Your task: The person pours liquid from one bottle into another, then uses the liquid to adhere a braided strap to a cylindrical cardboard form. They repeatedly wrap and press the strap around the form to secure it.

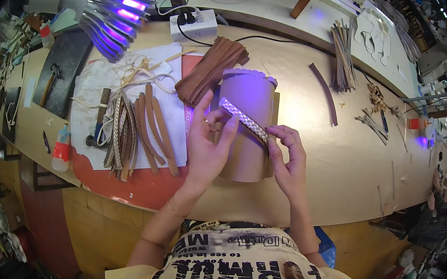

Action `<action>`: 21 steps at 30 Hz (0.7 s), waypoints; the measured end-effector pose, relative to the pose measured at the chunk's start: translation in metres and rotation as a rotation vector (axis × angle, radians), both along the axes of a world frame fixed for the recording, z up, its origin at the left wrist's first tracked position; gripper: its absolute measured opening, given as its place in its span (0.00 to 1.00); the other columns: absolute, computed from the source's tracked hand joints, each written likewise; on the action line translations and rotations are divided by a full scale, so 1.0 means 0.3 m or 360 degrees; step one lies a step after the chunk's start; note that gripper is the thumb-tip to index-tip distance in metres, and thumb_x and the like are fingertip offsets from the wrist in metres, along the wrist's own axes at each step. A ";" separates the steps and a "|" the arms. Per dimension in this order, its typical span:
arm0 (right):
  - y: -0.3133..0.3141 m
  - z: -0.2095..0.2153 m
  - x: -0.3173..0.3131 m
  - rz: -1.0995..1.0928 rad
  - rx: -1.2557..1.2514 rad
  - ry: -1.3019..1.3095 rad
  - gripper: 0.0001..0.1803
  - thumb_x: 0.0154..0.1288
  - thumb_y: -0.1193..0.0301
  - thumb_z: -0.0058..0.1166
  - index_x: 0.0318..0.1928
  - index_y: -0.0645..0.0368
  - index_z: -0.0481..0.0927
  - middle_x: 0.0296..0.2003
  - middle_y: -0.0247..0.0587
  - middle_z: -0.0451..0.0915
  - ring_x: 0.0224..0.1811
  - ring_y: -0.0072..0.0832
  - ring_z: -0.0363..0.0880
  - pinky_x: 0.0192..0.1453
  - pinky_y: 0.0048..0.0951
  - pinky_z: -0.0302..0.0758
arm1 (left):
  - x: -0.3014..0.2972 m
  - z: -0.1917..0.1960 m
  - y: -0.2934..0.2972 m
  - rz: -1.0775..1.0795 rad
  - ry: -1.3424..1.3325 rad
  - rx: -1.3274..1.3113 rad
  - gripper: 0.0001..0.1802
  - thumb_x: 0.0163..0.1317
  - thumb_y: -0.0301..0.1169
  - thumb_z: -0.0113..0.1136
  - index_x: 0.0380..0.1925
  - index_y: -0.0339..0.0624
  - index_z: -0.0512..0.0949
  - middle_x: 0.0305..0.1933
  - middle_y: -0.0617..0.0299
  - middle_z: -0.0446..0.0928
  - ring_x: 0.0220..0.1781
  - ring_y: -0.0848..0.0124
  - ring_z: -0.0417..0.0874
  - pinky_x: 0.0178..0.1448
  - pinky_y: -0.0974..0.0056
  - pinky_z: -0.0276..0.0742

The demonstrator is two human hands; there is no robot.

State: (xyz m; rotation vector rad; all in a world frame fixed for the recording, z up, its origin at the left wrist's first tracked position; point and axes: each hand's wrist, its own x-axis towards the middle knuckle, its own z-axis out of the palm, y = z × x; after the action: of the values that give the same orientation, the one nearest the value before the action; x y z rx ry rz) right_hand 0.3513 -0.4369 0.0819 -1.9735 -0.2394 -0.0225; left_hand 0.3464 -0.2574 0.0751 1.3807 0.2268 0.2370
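Note:
A short, pale braided strap with a shiny weave runs slantwise between my hands, over a tan cylinder whose far end has a scalloped edge. Near the strap's upper end, my left hand grips it with thumb and bent fingers; some of those fingers are partly hidden. My right hand pinches the lower end between thumb and forefinger. Just beyond the cylinder lies a thick stack of brown leather strips. Purple light from a ribbed lamp falls on the cylinder and strap.
Left of my hands, braided straps and brown strips lie on white paper. A red-and-white bottle stands near the left edge. To the right are a dark strip, a strip bundle and a power strip behind.

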 end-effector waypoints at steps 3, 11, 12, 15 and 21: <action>-0.030 -0.007 0.010 0.0133 0.0086 0.0062 0.08 0.74 0.72 0.52 0.44 0.63 0.79 0.50 0.40 0.77 0.55 0.27 0.74 0.61 0.28 0.68 | 0.029 0.031 -0.040 -0.0083 -0.0062 -0.0183 0.37 0.67 0.21 0.62 0.72 0.33 0.54 0.40 0.58 0.82 0.42 0.78 0.82 0.44 0.75 0.75; -0.094 0.025 -0.005 0.0315 0.0584 0.0523 0.09 0.76 0.69 0.51 0.45 0.64 0.75 0.39 0.34 0.79 0.40 0.20 0.76 0.49 0.22 0.71 | 0.019 0.200 -0.059 -0.0435 -0.0095 -0.0277 0.37 0.66 0.18 0.61 0.72 0.33 0.56 0.51 0.55 0.81 0.50 0.69 0.86 0.57 0.68 0.80; -0.095 0.034 0.002 0.0325 0.0630 0.0490 0.10 0.77 0.69 0.50 0.47 0.64 0.75 0.38 0.33 0.80 0.39 0.20 0.76 0.49 0.21 0.71 | 0.020 0.222 -0.050 -0.0448 -0.0132 -0.0277 0.36 0.66 0.18 0.61 0.72 0.33 0.57 0.51 0.55 0.81 0.51 0.69 0.86 0.57 0.68 0.80; -0.109 0.082 0.006 0.0534 0.1036 0.0593 0.16 0.76 0.68 0.52 0.56 0.67 0.74 0.38 0.35 0.81 0.40 0.21 0.79 0.49 0.23 0.73 | 0.032 0.260 -0.038 -0.0338 -0.0292 -0.0351 0.31 0.67 0.21 0.61 0.68 0.32 0.63 0.49 0.55 0.82 0.51 0.66 0.86 0.56 0.63 0.82; -0.120 0.133 0.015 0.0596 0.0332 0.0240 0.15 0.67 0.72 0.62 0.51 0.66 0.81 0.36 0.38 0.86 0.39 0.25 0.82 0.49 0.27 0.76 | -0.011 0.220 0.069 -0.0523 -0.0279 -0.0400 0.20 0.66 0.26 0.64 0.56 0.34 0.73 0.44 0.51 0.84 0.50 0.62 0.87 0.58 0.55 0.83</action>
State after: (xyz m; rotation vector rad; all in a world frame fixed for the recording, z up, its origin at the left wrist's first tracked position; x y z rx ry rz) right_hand 0.3557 -0.4728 0.1219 -1.6886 -0.4840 0.3295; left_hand 0.3431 -0.2366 0.1412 1.1204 -0.1144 0.0516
